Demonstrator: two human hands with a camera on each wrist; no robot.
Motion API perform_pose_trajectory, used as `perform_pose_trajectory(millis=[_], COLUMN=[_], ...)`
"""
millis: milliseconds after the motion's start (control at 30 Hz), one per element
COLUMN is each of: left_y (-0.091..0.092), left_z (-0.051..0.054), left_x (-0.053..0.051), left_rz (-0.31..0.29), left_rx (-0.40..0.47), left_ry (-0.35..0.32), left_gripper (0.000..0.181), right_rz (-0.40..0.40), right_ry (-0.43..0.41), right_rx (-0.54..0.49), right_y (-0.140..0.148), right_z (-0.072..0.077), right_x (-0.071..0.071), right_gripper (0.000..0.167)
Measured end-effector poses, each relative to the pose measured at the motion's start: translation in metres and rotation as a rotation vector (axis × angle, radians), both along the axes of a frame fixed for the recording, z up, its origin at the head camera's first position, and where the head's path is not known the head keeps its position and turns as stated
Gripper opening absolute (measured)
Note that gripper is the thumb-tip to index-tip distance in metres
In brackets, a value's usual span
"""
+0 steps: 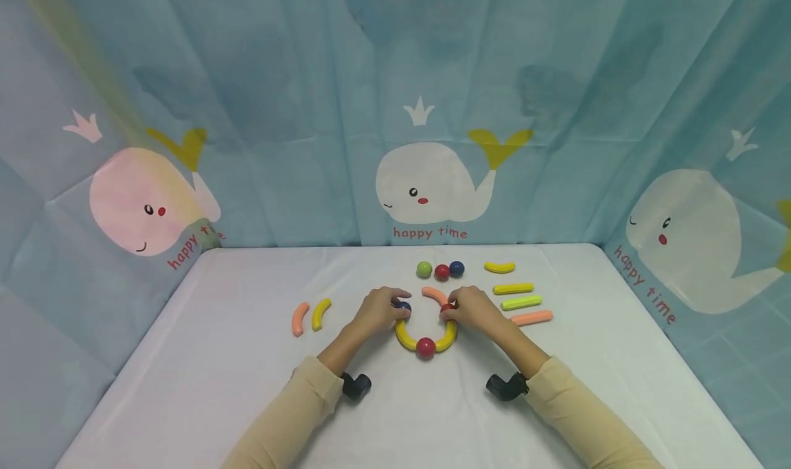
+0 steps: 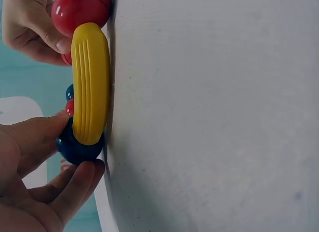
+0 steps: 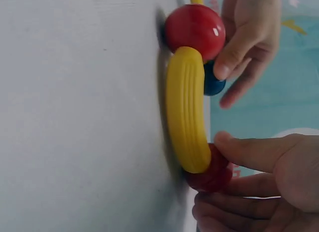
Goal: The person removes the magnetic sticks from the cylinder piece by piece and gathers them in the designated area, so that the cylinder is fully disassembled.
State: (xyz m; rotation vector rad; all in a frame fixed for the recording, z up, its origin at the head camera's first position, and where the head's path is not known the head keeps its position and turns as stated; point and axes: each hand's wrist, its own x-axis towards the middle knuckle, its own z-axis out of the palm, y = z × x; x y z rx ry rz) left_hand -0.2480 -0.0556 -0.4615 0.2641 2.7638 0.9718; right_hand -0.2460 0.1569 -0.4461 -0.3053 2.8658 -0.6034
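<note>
My left hand (image 1: 375, 311) pinches a blue ball (image 2: 79, 148) between thumb and fingers. Opposite it, my right hand (image 1: 478, 310) grips a red ball (image 3: 213, 172). Two curved yellow rods (image 2: 90, 85) run from these balls to another red ball (image 1: 426, 347) at the front, making a U on the white table. Each rod end meets a ball in the wrist views. Behind the right-hand ball lies a curved orange rod (image 1: 434, 294), its near end partly covered by the fingers.
Farther back sit a green ball (image 1: 423, 269), a red ball (image 1: 441, 272) and a blue ball (image 1: 456, 268). Several rods, including a straight orange one (image 1: 533, 317), lie to the right. Curved orange (image 1: 299, 319) and yellow (image 1: 321, 314) rods lie left. A whale-print curtain (image 1: 334, 201) surrounds the table.
</note>
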Motion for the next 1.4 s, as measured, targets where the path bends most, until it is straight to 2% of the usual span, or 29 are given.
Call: perform_pose_trajectory(millis=[200,400,633,867,1067,1167,1300,1400], left_y=[-0.002,-0.006,0.002,0.018,0.032,0.035,0.035,0.031], left_z=[-0.001,0.003,0.006,0.003,0.007,0.009,0.011,0.012], left_x=[-0.002,0.002,0.02,0.044,0.066,0.073,0.076,0.073], left_rz=[-0.033,-0.091,-0.209,-0.305,-0.318,-0.304,-0.288,-0.279], left_rx=[0.014,-0.022,-0.051,-0.077,-0.091,-0.106,-0.097,-0.08], left_ry=[-0.012,-0.049,-0.08,-0.035,-0.025,-0.015,-0.026,-0.023], left_gripper=[0.026,0.03,0.032,0.031,0.031,0.029,0.029,0.031], right_rz=[-0.028,-0.022,0.06,0.189,0.298,0.331,0.321,0.31], right_ry=[0.01,-0.005,0.024,0.087,0.138,0.148,0.151,0.148], right_rx=[-0.041,-0.047,-0.008,0.005,0.021,0.017,0.003,0.004], right_y=[-0.003,-0.001,-0.001,-0.008,-0.013,-0.014,-0.014,-0.014], right_z=[-0.002,-0.003,0.001,0.001,-0.004,-0.004,-0.002,-0.001], right_x=[0.003,-0.001,-0.01,-0.01,-0.003,0.0,0.003,0.003], right_gripper=[0.025,0.026,0.031,0.032,0.032,0.033,0.034,0.034])
